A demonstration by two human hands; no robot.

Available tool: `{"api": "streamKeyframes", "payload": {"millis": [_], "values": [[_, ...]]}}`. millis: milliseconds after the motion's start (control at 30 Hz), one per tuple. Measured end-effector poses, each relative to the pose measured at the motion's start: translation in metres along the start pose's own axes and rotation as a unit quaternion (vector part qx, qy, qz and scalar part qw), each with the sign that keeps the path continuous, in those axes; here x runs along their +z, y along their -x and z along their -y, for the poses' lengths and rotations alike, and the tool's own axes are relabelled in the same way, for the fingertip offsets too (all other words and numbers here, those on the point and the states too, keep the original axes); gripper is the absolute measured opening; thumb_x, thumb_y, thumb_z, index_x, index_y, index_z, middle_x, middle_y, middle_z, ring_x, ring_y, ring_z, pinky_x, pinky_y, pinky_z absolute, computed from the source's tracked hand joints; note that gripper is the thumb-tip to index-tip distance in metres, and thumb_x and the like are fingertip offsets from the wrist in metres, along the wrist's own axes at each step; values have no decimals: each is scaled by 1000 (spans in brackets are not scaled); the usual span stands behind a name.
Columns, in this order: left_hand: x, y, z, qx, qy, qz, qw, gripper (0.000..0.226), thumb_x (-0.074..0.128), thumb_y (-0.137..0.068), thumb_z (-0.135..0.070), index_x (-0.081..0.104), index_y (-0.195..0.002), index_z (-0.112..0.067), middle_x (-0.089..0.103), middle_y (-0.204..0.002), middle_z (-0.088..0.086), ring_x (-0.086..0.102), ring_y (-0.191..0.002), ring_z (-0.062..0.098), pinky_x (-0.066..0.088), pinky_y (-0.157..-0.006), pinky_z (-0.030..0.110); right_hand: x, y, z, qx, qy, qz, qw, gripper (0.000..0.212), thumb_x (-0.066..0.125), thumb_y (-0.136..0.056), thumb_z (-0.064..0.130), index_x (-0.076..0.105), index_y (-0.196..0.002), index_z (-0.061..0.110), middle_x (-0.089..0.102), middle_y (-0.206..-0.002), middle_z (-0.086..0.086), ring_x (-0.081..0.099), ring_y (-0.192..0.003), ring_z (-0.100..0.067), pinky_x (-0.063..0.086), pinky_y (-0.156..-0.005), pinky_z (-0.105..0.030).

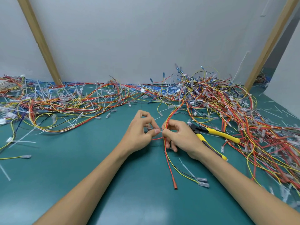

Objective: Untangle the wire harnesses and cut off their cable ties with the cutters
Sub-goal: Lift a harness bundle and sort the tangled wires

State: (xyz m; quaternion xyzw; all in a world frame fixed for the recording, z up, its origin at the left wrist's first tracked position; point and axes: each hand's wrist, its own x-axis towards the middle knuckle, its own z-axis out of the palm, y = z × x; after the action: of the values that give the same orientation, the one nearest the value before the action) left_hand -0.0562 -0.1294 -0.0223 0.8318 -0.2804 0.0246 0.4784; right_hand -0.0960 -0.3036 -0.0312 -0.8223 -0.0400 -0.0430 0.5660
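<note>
Hands, left (142, 132) and right (180, 137), pinch one harness (168, 120) beside cutters (217, 133).

Green table (81, 159) against grey wall (129, 38), two wooden posts (39, 41)

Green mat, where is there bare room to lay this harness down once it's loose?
The green mat is barest at the near left, between the left forearm and the lone yellow wire. A smaller patch lies between both forearms. Crowded: the tangled wire pile at right, the yellow-handled cutters, and the wire spread along the back.
</note>
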Motion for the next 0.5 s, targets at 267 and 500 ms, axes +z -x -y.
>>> {"api": "streamKeyframes", "payload": {"millis": [267,500], "values": [[8,-4,-7,-18,-3,-61,998,17,72,-86,-4,64,-74,-15,43,-104,-6,60,-81,5,47,-86,26,6,-1,7,8,-45,-12,999,8,55,-80,23,60,-76,18,56,-50,-5,48,-43,-28,39,-36,-25],[0,-4,2,-38,24,-74,996,21,72,-90,-12,63,-76,-25,50,-110,1,65,-83,2,43,-73,11,1,5,7,-4,-27,3,1000,12,62,-98,26,64,-95,14,65,-68,2,41,-36,-13,29,-35,-18]]}}
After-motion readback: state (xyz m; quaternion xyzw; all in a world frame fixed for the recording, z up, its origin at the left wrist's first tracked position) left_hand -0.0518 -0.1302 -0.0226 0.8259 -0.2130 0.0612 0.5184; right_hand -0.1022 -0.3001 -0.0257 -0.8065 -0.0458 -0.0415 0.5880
